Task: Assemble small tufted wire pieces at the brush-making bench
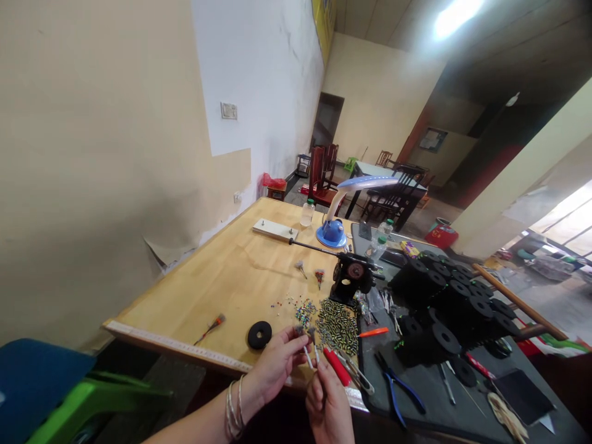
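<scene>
Near the table's front edge, my left hand [277, 357] pinches a slim white stick [308, 356] with a grey tufted tip. Close beside it, my right hand [329, 394] is closed on a similar white stick [316, 354], its dark tuft pointing away from me. Just beyond the hands lie small coloured beads [304, 311] and a heap of black-and-yellow striped pieces [339, 324]. A black ring [259, 335] rests left of my left hand. Next to my right hand are a red-handled tool [337, 367] and metal thread snips [358, 373].
A black hand-cranked winder [354, 277] with a long rod stands behind the beads, near a blue lamp [332, 234]. Several black spools [432, 342] crowd the dark mat at right. Blue-handled pliers [398, 388] lie in front. Tufted pieces [319, 279] lie on the wood.
</scene>
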Tool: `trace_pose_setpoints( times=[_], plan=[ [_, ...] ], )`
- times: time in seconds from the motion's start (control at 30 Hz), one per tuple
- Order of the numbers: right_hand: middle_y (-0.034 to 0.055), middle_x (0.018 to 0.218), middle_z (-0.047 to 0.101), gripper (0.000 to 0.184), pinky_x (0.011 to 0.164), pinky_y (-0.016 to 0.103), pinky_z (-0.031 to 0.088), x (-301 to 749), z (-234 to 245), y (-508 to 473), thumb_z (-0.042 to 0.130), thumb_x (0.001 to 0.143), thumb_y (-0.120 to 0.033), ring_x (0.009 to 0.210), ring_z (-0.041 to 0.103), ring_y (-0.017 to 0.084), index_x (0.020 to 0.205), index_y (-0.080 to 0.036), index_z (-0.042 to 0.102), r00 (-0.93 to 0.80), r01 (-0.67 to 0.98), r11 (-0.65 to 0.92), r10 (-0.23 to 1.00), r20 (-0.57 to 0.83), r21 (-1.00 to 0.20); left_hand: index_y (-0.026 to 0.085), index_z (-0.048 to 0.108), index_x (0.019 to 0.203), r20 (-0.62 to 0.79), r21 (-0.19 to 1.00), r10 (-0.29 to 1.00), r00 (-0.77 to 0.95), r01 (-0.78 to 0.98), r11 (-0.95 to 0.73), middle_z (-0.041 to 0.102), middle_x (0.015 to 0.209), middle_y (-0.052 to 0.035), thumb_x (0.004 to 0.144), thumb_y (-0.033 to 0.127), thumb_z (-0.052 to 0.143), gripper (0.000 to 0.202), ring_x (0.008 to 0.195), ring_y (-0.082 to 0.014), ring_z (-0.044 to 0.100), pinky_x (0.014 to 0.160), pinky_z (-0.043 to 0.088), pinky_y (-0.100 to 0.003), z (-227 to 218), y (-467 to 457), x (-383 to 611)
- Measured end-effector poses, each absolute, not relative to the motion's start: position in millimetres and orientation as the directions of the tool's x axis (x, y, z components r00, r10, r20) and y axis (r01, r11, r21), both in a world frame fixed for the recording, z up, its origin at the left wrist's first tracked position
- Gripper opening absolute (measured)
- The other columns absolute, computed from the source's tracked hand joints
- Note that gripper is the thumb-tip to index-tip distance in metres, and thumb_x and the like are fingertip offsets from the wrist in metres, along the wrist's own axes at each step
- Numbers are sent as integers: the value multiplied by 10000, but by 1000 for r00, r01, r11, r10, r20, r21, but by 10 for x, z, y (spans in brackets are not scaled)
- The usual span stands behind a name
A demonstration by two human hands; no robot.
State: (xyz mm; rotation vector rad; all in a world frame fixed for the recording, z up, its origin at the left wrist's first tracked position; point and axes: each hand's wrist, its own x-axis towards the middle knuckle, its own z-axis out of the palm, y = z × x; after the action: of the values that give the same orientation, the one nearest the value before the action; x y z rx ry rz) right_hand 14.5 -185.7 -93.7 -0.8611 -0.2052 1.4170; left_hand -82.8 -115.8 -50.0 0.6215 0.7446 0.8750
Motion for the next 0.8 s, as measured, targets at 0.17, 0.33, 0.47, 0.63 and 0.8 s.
trace_pose_setpoints(
  times=[0.17, 0.33, 0.47, 0.63, 0.8],
  plan=[
    [-119, 390, 336, 508, 381, 162, 104, 161, -988, -1870, 859, 531, -586, 375, 167, 19, 703, -167, 629, 214, -746, -76, 914, -346, -661, 130, 654, 795, -277, 764, 848, 452, -431, 480, 625, 708, 3, 567, 322, 889, 380, 622, -94, 570, 558, 478, -195, -511, -1173, -815],
    [-101, 411, 352, 488, 395, 173, 85, 154, -1000, -1904, 843, 554, -581, 389, 177, 28, 666, -172, 603, 240, -671, -94, 911, -336, -736, 139, 624, 746, -269, 775, 854, 446, -426, 466, 597, 652, 24, 566, 338, 891, 378, 560, -75, 543, 511, 455, -177, -511, -1160, -805],
    [-100, 418, 350, 512, 396, 176, 66, 158, -1011, -1915, 831, 547, -615, 389, 167, 27, 702, -167, 638, 240, -632, -115, 911, -335, -766, 138, 615, 748, -310, 749, 848, 431, -439, 497, 611, 682, 19, 568, 283, 892, 361, 587, -72, 567, 515, 451, -156, -537, -1131, -816],
    [-102, 413, 345, 544, 393, 175, 67, 182, -1075, -1920, 815, 548, -654, 388, 163, 25, 715, -163, 649, 265, -598, -106, 910, -320, -795, 140, 621, 783, -309, 751, 843, 439, -431, 500, 608, 703, 25, 567, 297, 894, 382, 607, -69, 571, 527, 458, -155, -586, -1123, -827],
    [-92, 430, 349, 545, 392, 171, 82, 217, -1138, -1917, 817, 549, -656, 393, 189, 30, 703, -160, 651, 327, -569, -57, 900, -288, -821, 150, 612, 792, -296, 791, 860, 416, -398, 465, 612, 711, 31, 559, 312, 892, 399, 624, -78, 571, 521, 441, -162, -557, -1138, -832]
  ],
)
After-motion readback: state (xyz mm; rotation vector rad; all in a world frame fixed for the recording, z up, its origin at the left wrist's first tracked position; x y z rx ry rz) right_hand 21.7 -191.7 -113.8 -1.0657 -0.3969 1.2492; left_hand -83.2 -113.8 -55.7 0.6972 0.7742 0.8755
